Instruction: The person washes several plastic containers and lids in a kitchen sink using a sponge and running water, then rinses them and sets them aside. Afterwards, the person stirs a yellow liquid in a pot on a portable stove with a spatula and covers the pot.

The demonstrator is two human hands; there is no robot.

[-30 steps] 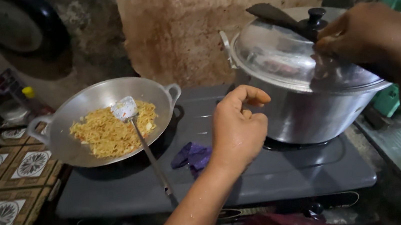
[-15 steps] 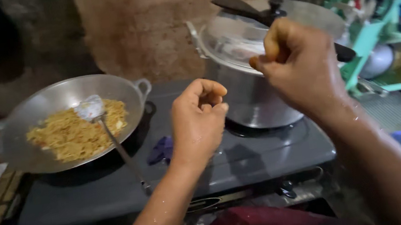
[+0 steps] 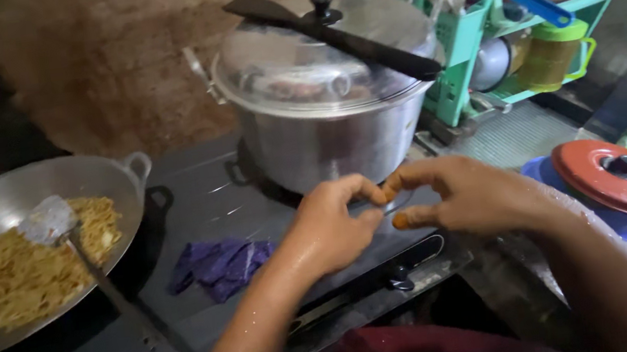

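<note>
Both hands meet low in front of the stove [image 3: 200, 212], fingertip to fingertip: the left hand [image 3: 331, 225] is curled, thumb and forefinger pinched toward the right hand [image 3: 465, 198], whose fingers are also drawn narrow, tips stained orange. Whether anything small sits between them I cannot tell; nothing large is held, and both hands and forearms look wet. The nearest thing is the pot [image 3: 328, 131], a big metal one standing on the right burner straight ahead of the hands and just beyond them, near but not touching. Its glass lid [image 3: 294, 72] is on, with a black knob [image 3: 322, 6] at the top. Across the lid lies a dark spatula [image 3: 333, 36], its long axis running from the far left down to the near right, so its handle end overhangs the rim on the right hand's side; the right hand is the nearer to that end, the left nearer to the pot's front wall. Well to the left sits a wok [image 3: 104, 172] of noodles [image 3: 9, 269] with a metal turner [image 3: 60, 228] resting in it, handle pointing toward the person. A purple cloth [image 3: 217, 262] lies on the stove between wok and left hand. To the right stand a green rack [image 3: 470, 32] and a red lid [image 3: 617, 181].
</note>
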